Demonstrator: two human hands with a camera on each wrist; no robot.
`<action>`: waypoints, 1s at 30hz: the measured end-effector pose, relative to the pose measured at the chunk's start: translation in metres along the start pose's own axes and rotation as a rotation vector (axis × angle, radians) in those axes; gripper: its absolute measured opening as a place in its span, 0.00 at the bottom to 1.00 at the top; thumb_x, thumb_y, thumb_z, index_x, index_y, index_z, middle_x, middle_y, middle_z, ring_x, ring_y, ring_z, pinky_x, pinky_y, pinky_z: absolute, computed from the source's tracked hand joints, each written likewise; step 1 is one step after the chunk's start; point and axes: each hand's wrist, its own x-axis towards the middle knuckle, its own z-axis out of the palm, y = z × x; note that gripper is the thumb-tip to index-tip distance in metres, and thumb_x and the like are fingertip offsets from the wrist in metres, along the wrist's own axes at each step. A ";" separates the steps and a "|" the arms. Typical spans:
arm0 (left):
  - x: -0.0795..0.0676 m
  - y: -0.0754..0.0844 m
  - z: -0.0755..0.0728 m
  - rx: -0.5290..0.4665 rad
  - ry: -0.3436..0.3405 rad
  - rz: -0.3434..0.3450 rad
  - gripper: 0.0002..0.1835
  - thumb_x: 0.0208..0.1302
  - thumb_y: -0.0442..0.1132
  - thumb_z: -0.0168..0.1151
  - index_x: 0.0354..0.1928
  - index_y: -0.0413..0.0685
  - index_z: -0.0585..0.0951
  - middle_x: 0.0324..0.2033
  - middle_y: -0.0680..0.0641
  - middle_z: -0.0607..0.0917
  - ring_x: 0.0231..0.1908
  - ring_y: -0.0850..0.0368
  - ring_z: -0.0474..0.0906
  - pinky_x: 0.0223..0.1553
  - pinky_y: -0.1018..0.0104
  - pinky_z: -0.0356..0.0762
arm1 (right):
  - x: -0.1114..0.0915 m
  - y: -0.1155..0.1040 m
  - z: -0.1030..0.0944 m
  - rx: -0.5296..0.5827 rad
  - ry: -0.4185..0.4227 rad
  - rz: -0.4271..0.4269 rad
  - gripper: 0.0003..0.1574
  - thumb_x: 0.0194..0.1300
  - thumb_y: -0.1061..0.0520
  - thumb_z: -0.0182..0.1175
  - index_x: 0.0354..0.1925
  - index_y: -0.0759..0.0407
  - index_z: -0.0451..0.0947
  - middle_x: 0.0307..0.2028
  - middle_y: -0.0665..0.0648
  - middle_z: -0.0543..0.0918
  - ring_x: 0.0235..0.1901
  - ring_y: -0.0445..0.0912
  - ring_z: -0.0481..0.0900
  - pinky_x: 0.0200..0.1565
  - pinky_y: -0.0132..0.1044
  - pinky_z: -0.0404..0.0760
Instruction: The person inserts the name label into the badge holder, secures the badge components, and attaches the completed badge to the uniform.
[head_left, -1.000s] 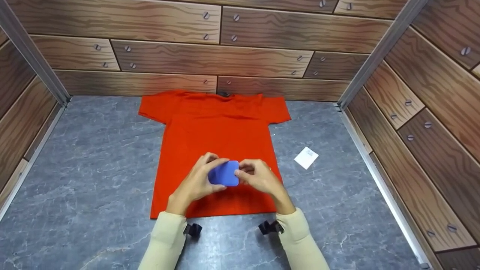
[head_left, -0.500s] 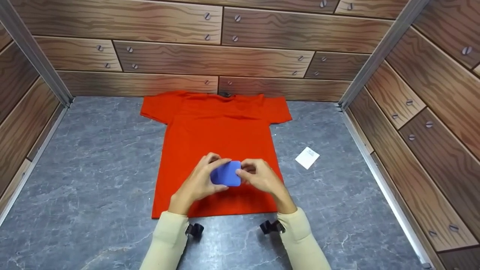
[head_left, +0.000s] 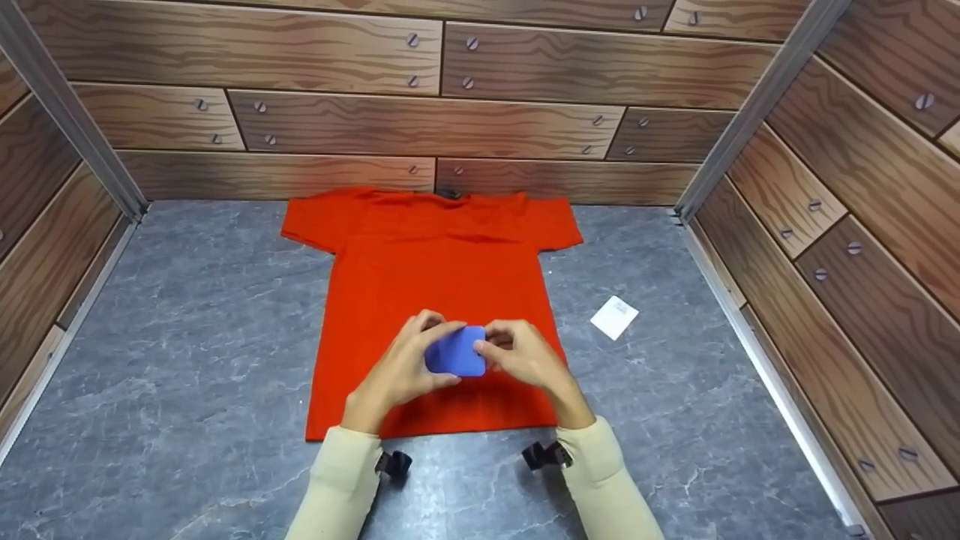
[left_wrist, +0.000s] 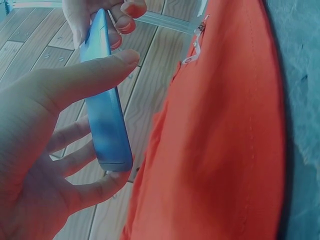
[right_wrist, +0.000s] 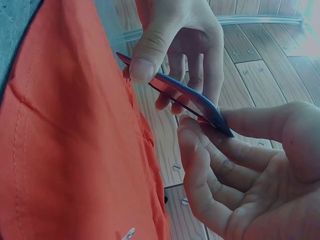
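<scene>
Both hands hold a thin blue folding case (head_left: 459, 352) with rounded corners above the lower part of a red T-shirt (head_left: 442, 277). My left hand (head_left: 409, 364) grips it by opposite edges, thumb on the near one, fingers on the far one. With thumb and fingers my right hand (head_left: 525, 356) pinches the right edge. Seen side-on in the right wrist view, the case (right_wrist: 200, 102) has two thin panels slightly parted at one side, red showing on an inner face. In the left wrist view its narrow side (left_wrist: 107, 125) faces the camera.
The T-shirt lies spread flat on a grey marbled surface (head_left: 202, 322), collar toward the back wall (head_left: 330, 120). To its right lies a small white square card (head_left: 615, 318) with faint print. Wood-patterned panels enclose the back and both sides.
The head view has shifted slightly. Both hands keep nearly the same hold on the blue case, and the T-shirt and white card lie as before.
</scene>
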 end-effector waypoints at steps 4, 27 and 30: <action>0.000 0.000 0.001 0.003 -0.003 0.001 0.38 0.53 0.42 0.82 0.68 0.58 0.79 0.60 0.45 0.75 0.62 0.46 0.71 0.60 0.47 0.82 | 0.000 0.001 0.000 0.005 -0.004 0.010 0.12 0.72 0.60 0.63 0.49 0.68 0.83 0.40 0.64 0.88 0.35 0.45 0.86 0.38 0.34 0.87; 0.000 0.001 0.000 0.016 0.008 0.021 0.40 0.51 0.45 0.83 0.68 0.56 0.78 0.61 0.45 0.74 0.61 0.46 0.71 0.59 0.47 0.82 | 0.004 0.000 0.001 0.056 0.039 0.082 0.12 0.69 0.62 0.67 0.48 0.69 0.83 0.30 0.62 0.86 0.24 0.44 0.84 0.31 0.40 0.90; 0.000 0.000 0.000 0.000 0.023 0.022 0.40 0.51 0.46 0.84 0.68 0.56 0.78 0.60 0.46 0.75 0.61 0.46 0.72 0.60 0.47 0.81 | 0.003 0.001 0.001 0.059 0.049 0.082 0.11 0.69 0.63 0.67 0.47 0.69 0.83 0.30 0.63 0.86 0.24 0.44 0.84 0.30 0.37 0.89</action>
